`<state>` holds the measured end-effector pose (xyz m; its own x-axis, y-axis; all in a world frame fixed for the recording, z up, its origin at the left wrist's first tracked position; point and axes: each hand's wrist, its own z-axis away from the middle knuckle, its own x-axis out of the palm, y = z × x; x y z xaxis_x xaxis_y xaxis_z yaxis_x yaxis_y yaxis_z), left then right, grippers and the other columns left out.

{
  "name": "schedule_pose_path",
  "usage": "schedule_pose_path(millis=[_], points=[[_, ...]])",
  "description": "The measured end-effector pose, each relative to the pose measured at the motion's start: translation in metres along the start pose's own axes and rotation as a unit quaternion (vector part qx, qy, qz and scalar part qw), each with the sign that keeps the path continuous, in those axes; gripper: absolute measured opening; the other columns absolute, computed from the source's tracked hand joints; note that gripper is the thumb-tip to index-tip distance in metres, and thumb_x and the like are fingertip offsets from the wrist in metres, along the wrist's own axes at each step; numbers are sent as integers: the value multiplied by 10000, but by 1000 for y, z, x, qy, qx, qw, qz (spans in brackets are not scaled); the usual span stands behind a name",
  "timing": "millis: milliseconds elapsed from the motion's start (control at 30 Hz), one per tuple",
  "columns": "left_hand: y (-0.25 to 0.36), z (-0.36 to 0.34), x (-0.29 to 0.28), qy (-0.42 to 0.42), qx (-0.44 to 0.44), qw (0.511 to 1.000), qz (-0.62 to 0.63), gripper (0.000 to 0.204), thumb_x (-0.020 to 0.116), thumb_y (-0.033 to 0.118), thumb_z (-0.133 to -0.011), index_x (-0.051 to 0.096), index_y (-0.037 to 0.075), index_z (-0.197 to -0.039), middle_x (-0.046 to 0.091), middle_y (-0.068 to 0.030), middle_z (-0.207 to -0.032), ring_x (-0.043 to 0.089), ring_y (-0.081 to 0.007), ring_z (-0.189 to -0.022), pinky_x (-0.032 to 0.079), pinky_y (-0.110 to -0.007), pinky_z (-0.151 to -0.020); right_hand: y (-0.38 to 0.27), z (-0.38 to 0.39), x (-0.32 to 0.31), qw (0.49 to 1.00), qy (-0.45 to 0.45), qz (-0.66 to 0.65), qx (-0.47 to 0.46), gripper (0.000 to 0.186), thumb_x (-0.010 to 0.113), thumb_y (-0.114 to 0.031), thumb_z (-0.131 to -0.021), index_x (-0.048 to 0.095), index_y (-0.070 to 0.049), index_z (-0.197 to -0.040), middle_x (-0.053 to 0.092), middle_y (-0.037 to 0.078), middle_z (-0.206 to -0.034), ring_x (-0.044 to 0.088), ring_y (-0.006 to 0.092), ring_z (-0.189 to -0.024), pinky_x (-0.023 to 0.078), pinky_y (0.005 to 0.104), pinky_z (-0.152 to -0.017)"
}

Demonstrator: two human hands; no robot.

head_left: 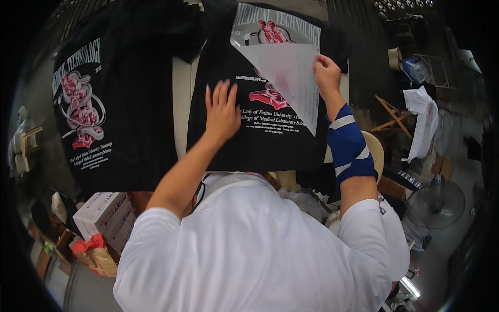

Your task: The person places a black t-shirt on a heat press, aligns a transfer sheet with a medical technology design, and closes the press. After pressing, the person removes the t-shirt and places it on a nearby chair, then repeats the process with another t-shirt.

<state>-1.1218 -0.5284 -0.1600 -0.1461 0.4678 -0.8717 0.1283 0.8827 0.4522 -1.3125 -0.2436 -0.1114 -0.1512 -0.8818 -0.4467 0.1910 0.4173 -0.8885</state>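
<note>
The left hand (222,110) lies flat and open, fingers spread and pointing away from the person, palm pressed on the black cotton T-shirt with a red-and-white printed design (260,138), just left of the printed lines of white text. The right hand (327,73) is closed in a pinch on the upper right corner of the thin translucent white backing sheet (288,78), which it holds lifted off the shirt's print; the sheet hangs as a long triangle, its point reaching down toward the text. A blue wrap with pale grey stripes (349,145) covers the right forearm, just right of that shirt.

The shirt lies spread flat and smooth, the red figure of its print partly veiled by the sheet. To the shirt's left, apart across a pale strip of table (182,104), a second black T-shirt with the same sort of print (104,114) lies flat. Down left of that one sits what looks like a white cardboard box (104,210), though the rim blurs it
</note>
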Motion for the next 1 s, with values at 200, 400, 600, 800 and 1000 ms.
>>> schedule_pose_path(millis=[200,400,600,800,1000], points=[[-43,-95,39,-1,26,993,-112,682,533,432,-986,411,93,-1565,324,-180,-1646,235,-392,-1543,136,-601,-1249,16,-31,-22,992,37,-100,68,235,601,6,-906,720,26,-1108,707,47,-883,659,118,-731,544,262,-660],[-39,-98,37,-13,25,996,-90,699,561,419,-957,420,92,-1558,343,-191,-1633,241,-398,-1540,141,-602,-1247,36,-89,-91,983,142,-55,106,260,643,62,-881,703,35,-1133,724,104,-989,709,181,-832,594,295,-751],[-39,-99,32,-28,13,996,-88,710,568,411,-952,407,90,-1564,332,-192,-1638,229,-400,-1544,137,-603,-1247,33,-135,-129,974,180,-51,127,303,598,105,-867,645,9,-1150,679,86,-998,672,194,-835,564,291,-727],[-36,-102,30,-49,1,995,-91,709,568,410,-956,400,92,-1567,316,-188,-1646,212,-397,-1550,125,-596,-1252,50,-154,-201,945,294,-26,139,319,646,42,-843,691,4,-1157,722,121,-1048,706,232,-918,575,321,-798],[-29,-110,31,-59,22,994,-85,699,570,409,-959,406,94,-1562,303,-182,-1651,193,-385,-1556,118,-589,-1258,116,-108,-459,739,282,539,289,176,717,-182,-823,734,-52,-942,745,114,-978,716,223,-836,559,401,-705]])
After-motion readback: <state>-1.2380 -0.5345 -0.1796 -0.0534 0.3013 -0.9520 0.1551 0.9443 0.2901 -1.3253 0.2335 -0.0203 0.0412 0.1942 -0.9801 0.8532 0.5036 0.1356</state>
